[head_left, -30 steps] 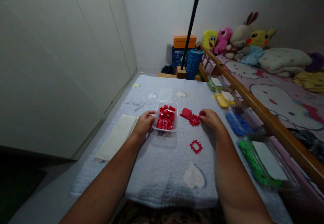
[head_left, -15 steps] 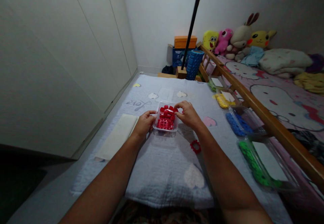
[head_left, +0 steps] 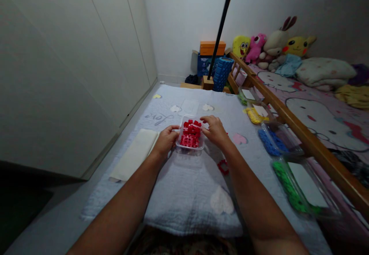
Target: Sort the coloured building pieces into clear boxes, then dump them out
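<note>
A small clear plastic box [head_left: 201,146] full of red toy pieces [head_left: 190,134] sits on a pale blue quilt [head_left: 184,193]. My left hand [head_left: 165,140] grips the box's left side, fingers curled around its edge. My right hand [head_left: 215,130] rests at the box's right rim, fingers bent over the red pieces; whether it holds any is hidden. One red frame-shaped piece [head_left: 222,166] lies on the quilt, partly behind my right forearm.
Clear boxes of green [head_left: 291,189], blue [head_left: 269,141] and yellow pieces [head_left: 253,115] line the quilt's right side along a wooden bed rail [head_left: 305,139]. A folded white cloth [head_left: 134,155] lies at left. Wardrobe doors stand left; a black pole [head_left: 220,28] and storage boxes stand behind.
My right hand has moved left from the loose red pieces on the quilt to the box's right rim. Those loose pieces are no longer on the quilt. The left hand stayed on the box.
</note>
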The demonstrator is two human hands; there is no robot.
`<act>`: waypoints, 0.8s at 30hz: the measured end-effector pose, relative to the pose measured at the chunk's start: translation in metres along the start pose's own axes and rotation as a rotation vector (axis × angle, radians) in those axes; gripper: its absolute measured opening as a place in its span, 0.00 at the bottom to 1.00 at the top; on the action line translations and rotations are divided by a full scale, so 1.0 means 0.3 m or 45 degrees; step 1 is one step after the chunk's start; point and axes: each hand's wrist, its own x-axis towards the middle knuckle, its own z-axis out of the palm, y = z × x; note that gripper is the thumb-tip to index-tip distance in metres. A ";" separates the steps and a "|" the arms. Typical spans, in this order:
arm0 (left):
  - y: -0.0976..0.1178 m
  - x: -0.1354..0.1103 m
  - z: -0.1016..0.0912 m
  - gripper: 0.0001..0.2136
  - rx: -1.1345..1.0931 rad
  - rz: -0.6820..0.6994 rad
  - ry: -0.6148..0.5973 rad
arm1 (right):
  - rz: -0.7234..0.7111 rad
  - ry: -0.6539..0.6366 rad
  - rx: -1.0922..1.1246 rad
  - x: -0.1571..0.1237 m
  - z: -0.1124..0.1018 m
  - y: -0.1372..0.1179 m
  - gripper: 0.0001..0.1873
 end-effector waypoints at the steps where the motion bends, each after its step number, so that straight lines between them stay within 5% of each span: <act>1: 0.001 0.000 0.000 0.22 -0.004 -0.002 -0.001 | -0.005 0.008 0.034 -0.008 -0.012 0.023 0.18; 5: 0.003 -0.002 0.002 0.21 -0.015 -0.007 -0.002 | 0.103 -0.039 0.095 -0.077 -0.081 0.117 0.14; 11: 0.003 -0.004 0.003 0.21 -0.016 -0.016 -0.001 | 0.245 -0.537 0.126 -0.236 -0.153 0.190 0.04; 15: 0.008 -0.006 0.005 0.21 -0.008 -0.026 0.016 | 0.307 -0.723 0.182 -0.302 -0.161 0.200 0.05; 24: 0.015 -0.012 0.008 0.22 0.013 0.002 0.024 | 0.267 -0.692 0.129 -0.311 -0.138 0.179 0.05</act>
